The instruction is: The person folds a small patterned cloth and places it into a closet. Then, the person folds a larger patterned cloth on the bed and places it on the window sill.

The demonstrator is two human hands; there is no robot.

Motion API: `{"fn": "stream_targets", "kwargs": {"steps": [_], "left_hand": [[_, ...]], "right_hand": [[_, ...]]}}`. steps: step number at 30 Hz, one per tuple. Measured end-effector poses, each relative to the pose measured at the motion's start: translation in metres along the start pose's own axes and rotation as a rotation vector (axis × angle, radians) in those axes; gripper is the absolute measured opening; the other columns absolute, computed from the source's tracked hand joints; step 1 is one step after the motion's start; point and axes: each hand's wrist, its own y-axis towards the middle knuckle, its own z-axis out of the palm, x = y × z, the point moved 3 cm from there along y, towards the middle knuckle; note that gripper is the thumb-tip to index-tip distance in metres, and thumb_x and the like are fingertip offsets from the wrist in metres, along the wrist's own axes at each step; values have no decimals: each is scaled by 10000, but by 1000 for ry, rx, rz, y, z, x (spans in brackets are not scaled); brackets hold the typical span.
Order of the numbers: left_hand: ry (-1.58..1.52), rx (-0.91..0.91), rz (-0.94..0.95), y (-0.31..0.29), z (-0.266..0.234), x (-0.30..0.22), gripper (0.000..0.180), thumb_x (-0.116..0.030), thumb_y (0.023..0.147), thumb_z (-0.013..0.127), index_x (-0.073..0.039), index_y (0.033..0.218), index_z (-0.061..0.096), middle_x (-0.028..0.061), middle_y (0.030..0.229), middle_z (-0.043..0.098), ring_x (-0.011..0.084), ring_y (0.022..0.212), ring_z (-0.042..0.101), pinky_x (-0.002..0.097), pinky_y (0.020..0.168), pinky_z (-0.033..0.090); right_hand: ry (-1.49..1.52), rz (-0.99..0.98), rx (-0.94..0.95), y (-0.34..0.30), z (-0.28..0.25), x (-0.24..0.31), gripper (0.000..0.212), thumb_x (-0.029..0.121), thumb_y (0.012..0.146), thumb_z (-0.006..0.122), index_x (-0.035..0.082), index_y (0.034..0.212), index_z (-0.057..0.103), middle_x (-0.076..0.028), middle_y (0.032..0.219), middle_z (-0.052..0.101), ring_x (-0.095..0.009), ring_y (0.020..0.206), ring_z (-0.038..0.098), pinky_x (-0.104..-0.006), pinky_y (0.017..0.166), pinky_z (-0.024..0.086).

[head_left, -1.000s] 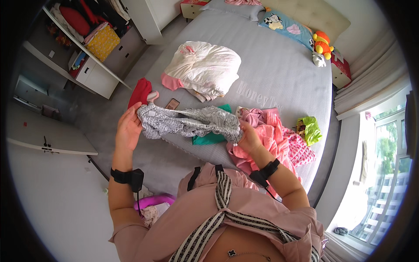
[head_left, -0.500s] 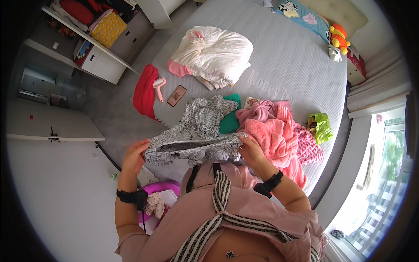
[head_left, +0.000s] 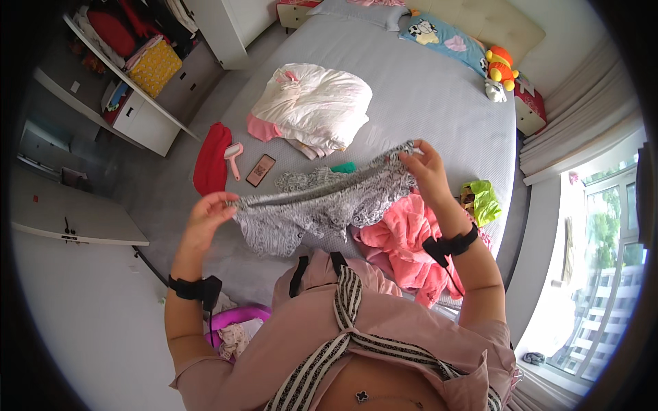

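Observation:
A grey-and-white patterned garment (head_left: pixel 301 218) with a gathered, stretchy-looking opening hangs stretched between my hands, over the near edge of the bed. My left hand (head_left: pixel 211 216) pinches one end of that edge between thumb and fingers. Higher up, my right hand (head_left: pixel 426 170) grips the opposite end. Part of the garment still rests on the bed beyond the edge, near a mostly hidden green cloth (head_left: pixel 345 167). Below my right hand lies a heap of coral-pink fluffy clothing (head_left: pixel 404 236), partly covered by the garment.
On the grey bed (head_left: pixel 425 103) lie a folded white quilt (head_left: pixel 312 109), a red cloth (head_left: pixel 211 161), a pink lint roller (head_left: pixel 234 159), a phone (head_left: pixel 261 170) and a green bag (head_left: pixel 485 203). A purple basin (head_left: pixel 236 315) with clothes stands at lower left.
Both hands have risen, the right one most, lifting the garment's edge off my lap side and farther over the bed. Its gathered edge is now pulled into a slanting line. The view has shifted slightly.

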Motion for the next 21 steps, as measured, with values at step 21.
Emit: {"fn": "stream_targets", "kwargs": {"steps": [21], "left_hand": [[389, -81, 843, 91, -5, -276, 311, 12, 854, 605, 7, 1165, 579, 36, 1012, 644, 87, 931, 587, 218, 824, 457]], "right_hand": [[-818, -288, -224, 29, 8, 294, 240, 122, 850, 549, 64, 1065, 638, -59, 885, 654, -98, 774, 629, -231, 726, 525]]}}
